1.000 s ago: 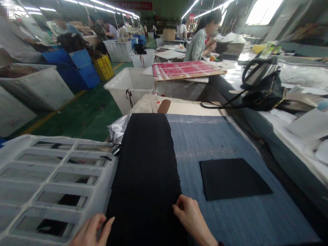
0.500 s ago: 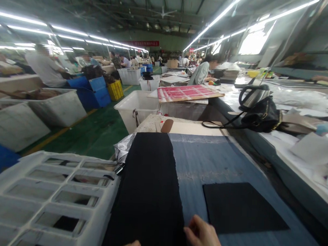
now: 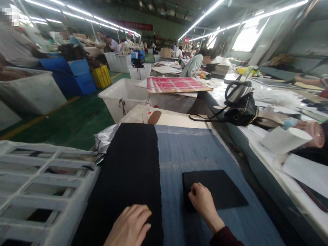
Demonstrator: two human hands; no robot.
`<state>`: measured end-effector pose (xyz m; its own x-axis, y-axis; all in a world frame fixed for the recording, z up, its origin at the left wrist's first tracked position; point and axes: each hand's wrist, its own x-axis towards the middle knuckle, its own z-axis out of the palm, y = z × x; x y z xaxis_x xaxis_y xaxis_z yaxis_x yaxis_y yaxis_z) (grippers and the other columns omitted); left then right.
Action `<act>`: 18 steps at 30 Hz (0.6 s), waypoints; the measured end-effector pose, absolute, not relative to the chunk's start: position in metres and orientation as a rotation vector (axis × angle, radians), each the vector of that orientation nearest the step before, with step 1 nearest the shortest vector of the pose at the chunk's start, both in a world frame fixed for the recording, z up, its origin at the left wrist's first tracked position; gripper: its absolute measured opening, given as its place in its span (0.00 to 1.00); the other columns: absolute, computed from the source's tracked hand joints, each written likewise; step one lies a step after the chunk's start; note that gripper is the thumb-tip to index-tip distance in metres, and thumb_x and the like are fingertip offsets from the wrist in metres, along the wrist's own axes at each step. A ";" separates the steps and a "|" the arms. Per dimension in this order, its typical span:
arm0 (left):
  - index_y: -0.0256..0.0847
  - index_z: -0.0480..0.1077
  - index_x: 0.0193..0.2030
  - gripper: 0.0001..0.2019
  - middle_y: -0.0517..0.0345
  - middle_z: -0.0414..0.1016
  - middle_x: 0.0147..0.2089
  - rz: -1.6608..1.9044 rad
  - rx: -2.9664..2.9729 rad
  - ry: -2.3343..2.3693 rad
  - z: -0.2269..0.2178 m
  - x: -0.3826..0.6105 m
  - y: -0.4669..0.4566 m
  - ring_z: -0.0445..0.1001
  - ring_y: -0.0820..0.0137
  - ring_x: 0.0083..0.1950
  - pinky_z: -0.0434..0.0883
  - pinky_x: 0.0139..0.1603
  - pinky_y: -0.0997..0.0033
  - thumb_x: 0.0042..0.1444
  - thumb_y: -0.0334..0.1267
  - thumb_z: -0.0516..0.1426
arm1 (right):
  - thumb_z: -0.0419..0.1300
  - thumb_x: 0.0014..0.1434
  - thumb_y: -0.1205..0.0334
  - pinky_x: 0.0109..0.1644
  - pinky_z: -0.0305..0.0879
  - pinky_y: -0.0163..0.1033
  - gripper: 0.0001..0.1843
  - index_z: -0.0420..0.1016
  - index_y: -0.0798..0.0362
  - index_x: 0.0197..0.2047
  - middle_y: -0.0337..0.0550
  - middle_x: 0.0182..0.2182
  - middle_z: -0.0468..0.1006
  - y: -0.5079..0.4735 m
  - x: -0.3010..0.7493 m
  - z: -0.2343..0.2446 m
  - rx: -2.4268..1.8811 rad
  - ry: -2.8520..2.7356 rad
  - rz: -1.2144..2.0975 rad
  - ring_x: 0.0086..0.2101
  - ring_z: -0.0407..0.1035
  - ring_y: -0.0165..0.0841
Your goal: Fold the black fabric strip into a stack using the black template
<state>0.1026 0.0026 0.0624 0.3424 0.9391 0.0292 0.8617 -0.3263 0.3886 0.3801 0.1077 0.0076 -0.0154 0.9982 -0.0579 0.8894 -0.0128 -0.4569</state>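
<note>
A long black sheet (image 3: pixel 123 172) with a slightly ragged right edge lies over a worn blue-grey work surface (image 3: pixel 190 149). My left hand (image 3: pixel 132 226) rests on the sheet near its right edge, palm down with fingers stretched out. To the right, a four-sided black piece (image 3: pixel 221 187) lies on the blue-grey surface. My right hand (image 3: pixel 202 201) is at its left side, fingers curled closed on a dark strip (image 3: pixel 193 229) that runs down below the hand. The strip is blurred, and the fingertips hide where it is gripped.
A white plastic grid crate (image 3: pixel 38 193) stands at left. Beyond the surface are a brown rounded piece (image 3: pixel 154 117), a white bin (image 3: pixel 121 95) and a red-and-white board (image 3: pixel 179 85). A black bag (image 3: pixel 240 110), a kettle (image 3: pixel 237 93) and papers cover the right bench. Co-workers sit farther off.
My right hand has moved from the black sheet's edge over to the four-sided piece. My left hand has come farther into view onto the sheet. The camera view has shifted.
</note>
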 end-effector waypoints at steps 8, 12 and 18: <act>0.44 0.65 0.57 0.20 0.57 0.68 0.61 0.409 2.418 1.308 0.050 0.212 0.076 0.66 0.64 0.57 0.64 0.57 0.61 0.60 0.28 0.47 | 0.56 0.45 0.64 0.30 0.57 0.35 0.08 0.77 0.55 0.25 0.38 0.20 0.75 0.120 0.411 0.015 -1.846 -1.671 0.987 0.25 0.68 0.32; 0.40 0.69 0.50 0.17 0.51 0.73 0.54 0.338 2.462 1.325 0.031 0.240 0.095 0.68 0.62 0.51 0.65 0.53 0.60 0.59 0.27 0.47 | 0.58 0.44 0.60 0.27 0.57 0.35 0.07 0.73 0.55 0.23 0.38 0.18 0.72 0.118 0.426 0.008 -1.704 -1.433 1.179 0.22 0.64 0.30; 0.41 0.69 0.47 0.14 0.52 0.72 0.52 0.321 2.496 1.345 0.020 0.246 0.097 0.68 0.63 0.50 0.64 0.50 0.60 0.61 0.28 0.46 | 0.53 0.47 0.41 0.35 0.68 0.46 0.18 0.65 0.48 0.23 0.43 0.19 0.70 0.098 0.530 0.032 -1.618 -0.948 1.048 0.25 0.69 0.38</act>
